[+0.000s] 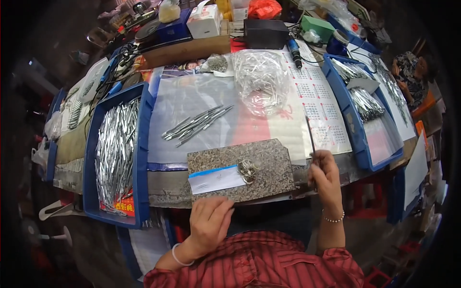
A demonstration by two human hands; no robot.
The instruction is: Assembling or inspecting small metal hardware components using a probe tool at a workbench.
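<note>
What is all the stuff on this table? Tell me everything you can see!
Granite slab: one, speckled grey-brown, front edge of the table.
White card with blue strip: one, lying on the slab.
Small metal rings: a little silver pile, on the slab beside the card.
Loose metal rods: a handful, silver, on the clear sheet mid-table.
Left blue tray: one, full of silver rods.
Right blue tray: one, with silver rod bundles.
Plastic bag of rods: one, clear, behind the sheet.
Black box: one, at the back.
White carton: one, at the back.
Left hand: at the slab's near edge, fingers curled.
Right hand: holding a thin dark rod upright.
</note>
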